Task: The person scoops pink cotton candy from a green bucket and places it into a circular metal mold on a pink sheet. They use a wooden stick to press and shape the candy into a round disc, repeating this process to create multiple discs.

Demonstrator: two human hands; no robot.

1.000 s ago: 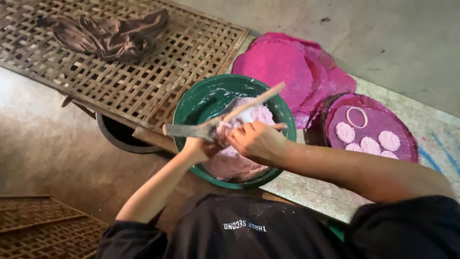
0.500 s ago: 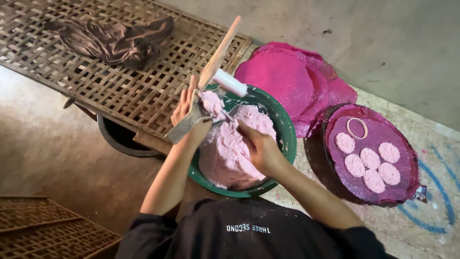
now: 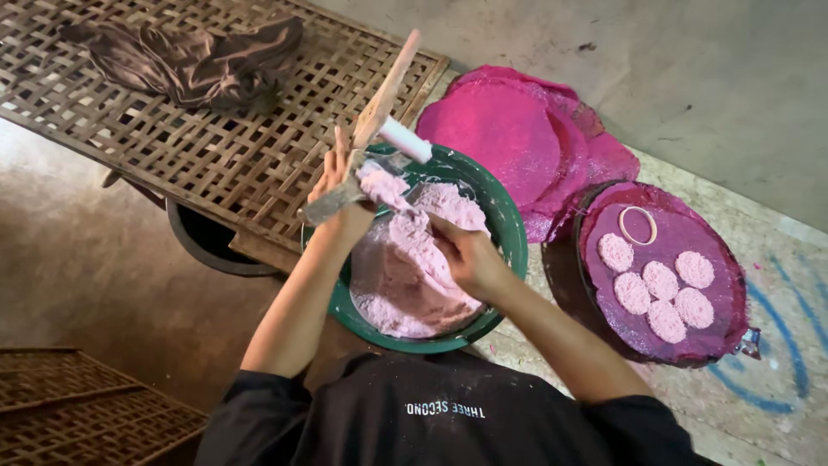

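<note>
Pale pink crumbly dough (image 3: 405, 276) under right hand (image 3: 466, 255)'s clenched fingers; left hand (image 3: 341, 185) grasping spatula (image 3: 384, 91).

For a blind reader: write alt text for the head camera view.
Seen from above, a person's left hand holds a wooden paddle smeared with pink dough over a green bowl while the right hand presses into the dough. To the right, a round tray carries five pink discs beside stacked magenta sheets.
</note>
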